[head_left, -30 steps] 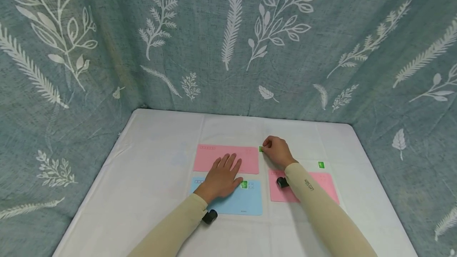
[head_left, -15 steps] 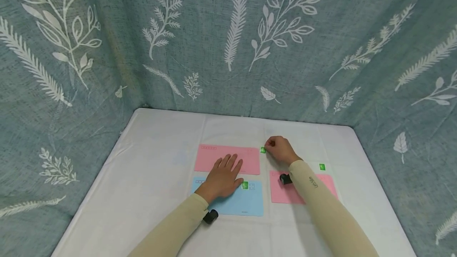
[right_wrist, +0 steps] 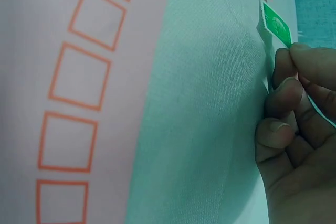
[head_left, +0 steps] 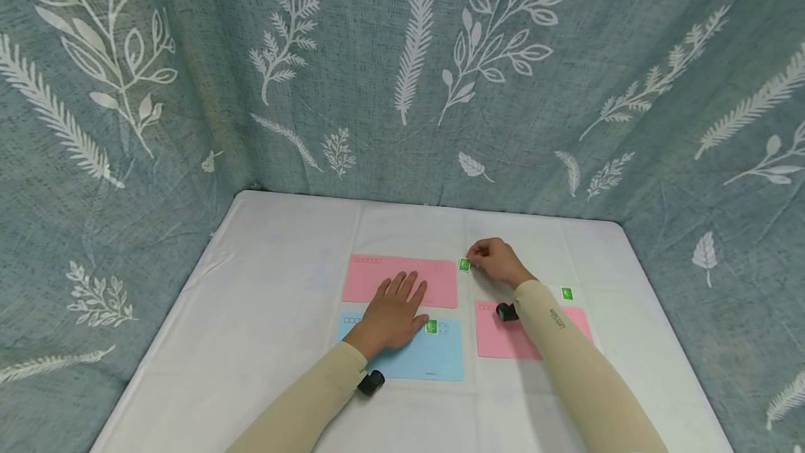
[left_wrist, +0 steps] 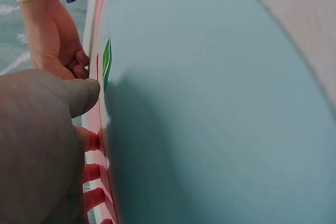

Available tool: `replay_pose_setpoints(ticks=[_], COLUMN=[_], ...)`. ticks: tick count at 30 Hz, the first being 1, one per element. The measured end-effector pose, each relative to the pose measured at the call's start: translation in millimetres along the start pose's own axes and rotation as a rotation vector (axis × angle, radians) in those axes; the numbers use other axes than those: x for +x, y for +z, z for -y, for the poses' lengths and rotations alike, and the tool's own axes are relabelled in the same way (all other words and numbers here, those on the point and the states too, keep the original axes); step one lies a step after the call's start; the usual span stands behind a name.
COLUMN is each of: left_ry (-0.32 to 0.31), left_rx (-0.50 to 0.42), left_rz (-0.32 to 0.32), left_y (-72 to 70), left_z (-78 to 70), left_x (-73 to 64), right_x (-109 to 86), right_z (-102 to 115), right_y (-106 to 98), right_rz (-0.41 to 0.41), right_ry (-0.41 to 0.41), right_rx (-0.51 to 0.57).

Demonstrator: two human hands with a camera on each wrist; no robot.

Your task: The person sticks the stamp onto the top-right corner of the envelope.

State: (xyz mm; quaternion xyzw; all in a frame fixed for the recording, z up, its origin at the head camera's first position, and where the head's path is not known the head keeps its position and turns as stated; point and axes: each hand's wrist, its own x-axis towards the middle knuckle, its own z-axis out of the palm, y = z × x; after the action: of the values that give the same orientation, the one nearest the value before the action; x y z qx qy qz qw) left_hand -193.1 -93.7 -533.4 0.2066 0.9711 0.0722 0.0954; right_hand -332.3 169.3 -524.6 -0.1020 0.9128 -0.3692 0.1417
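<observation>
In the head view my left hand (head_left: 391, 314) lies flat with spread fingers across the far pink envelope (head_left: 361, 285) and the blue envelope (head_left: 428, 358) in front of it. A green stamp (head_left: 431, 327) sits near the blue envelope's upper right, by my left thumb. My right hand (head_left: 497, 261) pinches another green stamp (head_left: 464, 265) by its edge between thumb and index finger, just right of the far pink envelope. The right wrist view shows that stamp (right_wrist: 275, 22) tilted, its white border visible, with the other fingers curled below.
A second pink envelope (head_left: 503, 341) lies under the right forearm, partly covered. One loose green stamp (head_left: 567, 293) is on the white tablecloth (head_left: 270, 285) behind it. A patterned curtain (head_left: 365, 75) rises along the table's back and sides.
My right hand has shifted slightly right with the stamp, and more of the stamp shows past the fingertips. The left hand stays in place on the envelopes.
</observation>
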Motion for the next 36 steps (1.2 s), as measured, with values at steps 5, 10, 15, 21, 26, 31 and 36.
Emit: replay_pose_setpoints(ticks=[5,10,15,21,26,31,36], left_ry=[-0.002,0.002,0.0,-0.005,-0.008,-0.016,-0.031], left_rx=[0.006,0.014,0.008,0.001,0.017,0.036,0.052], left_rz=[-0.004,0.0,0.002,0.0,-0.008,-0.01,-0.008], left_y=[-0.1,-0.6,-2.8,-5.5,-5.3,-3.7,-2.0], left_z=[-0.8,-0.9,-1.7,-3.6,-4.6,-4.0,-3.4], left_x=[-1.2,-1.7,-1.4,-2.0,-0.7,4.0,8.8], right_x=[-0.3,0.0,0.3,3.6,4.6,4.5,9.1], right_z=[-1.1,-1.1,2.5,9.1,16.7,26.6,30.7], right_y=[-0.9,-0.5,0.9,6.0,11.4,14.7,21.4], right_rz=[0.009,0.023,0.033,0.05,0.057,0.06,0.068], right_ry=[-0.001,0.007,-0.027,-0.064,-0.066,-0.106,-0.116], right_rx=[0.035,0.074,0.079,0.086,0.081,0.069,0.07])
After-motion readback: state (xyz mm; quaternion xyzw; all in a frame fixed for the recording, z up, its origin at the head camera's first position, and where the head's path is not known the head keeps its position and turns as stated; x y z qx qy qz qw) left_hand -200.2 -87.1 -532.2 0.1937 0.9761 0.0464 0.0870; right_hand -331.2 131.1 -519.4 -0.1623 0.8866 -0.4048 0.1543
